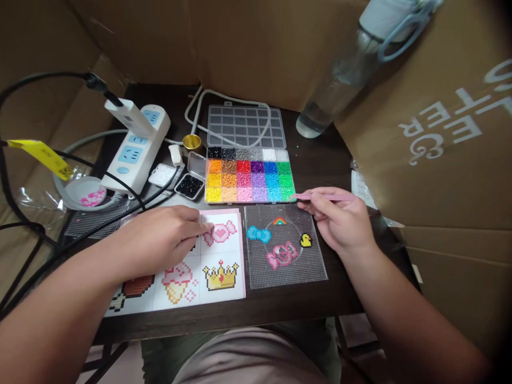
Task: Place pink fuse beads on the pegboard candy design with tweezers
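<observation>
My right hand (340, 220) pinches pink tweezers (320, 197) whose tip reaches the lower right corner of the bead box (248, 173), by the green beads. Below the hand lies a clear pegboard (286, 269) carrying bead figures: a blue bow, a rainbow, a yellow duck and a pink candy (282, 254). My left hand (168, 237) rests, fingers curled, on the pattern sheet (224, 290), its fingertips beside the pink candy picture. I cannot make out anything in that hand.
A white power strip (138, 146) with a plugged adapter and black cables sits at the left. Small trays of white and black beads (188, 185) lie next to the box. A water bottle (344, 80) stands at the back right. Cardboard walls surround the small dark table (280, 306).
</observation>
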A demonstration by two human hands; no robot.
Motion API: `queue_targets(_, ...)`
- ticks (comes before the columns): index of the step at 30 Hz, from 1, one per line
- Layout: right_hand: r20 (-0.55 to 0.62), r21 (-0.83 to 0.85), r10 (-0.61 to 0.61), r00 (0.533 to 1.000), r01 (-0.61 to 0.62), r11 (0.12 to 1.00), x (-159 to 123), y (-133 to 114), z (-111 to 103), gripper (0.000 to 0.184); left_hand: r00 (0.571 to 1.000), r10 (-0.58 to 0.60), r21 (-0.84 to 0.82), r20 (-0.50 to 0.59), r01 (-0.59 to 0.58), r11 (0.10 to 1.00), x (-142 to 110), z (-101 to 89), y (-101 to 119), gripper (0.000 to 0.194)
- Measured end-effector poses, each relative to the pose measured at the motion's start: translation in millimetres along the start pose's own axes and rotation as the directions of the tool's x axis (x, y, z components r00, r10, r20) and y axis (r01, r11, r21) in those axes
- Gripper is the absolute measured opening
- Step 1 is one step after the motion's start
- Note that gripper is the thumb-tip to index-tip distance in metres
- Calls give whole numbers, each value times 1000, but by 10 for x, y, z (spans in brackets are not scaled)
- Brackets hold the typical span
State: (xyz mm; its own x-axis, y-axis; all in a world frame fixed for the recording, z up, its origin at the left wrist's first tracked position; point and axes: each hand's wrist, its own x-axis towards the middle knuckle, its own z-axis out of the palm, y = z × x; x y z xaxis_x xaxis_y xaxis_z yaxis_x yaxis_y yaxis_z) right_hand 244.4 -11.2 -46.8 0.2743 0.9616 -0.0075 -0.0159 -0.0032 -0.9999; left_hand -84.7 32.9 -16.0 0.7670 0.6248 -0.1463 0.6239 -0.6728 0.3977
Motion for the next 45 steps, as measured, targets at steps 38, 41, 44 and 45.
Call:
queue_targets(38, 308, -374, -28, 951, 148, 915, 311, -228, 514, 9, 994, 105, 118, -26, -102, 988, 15, 55, 5, 40)
queue_targets(41, 306, -372, -27, 952, 145, 917, 318, -213, 520, 9, 990, 127, 127, -62, -119, 985, 18, 56, 6, 41)
queue_targets(44, 308, -375, -32, 951, 152, 914, 322, -197, 522, 8, 987, 139, 132, -84, -127, 983, 20, 49, 13, 43)
queue_targets(45, 308, -377, -33, 951, 154, 913, 323, -193, 521, 8, 986, 143, 132, -88, -131, 983, 20, 48, 14, 43)
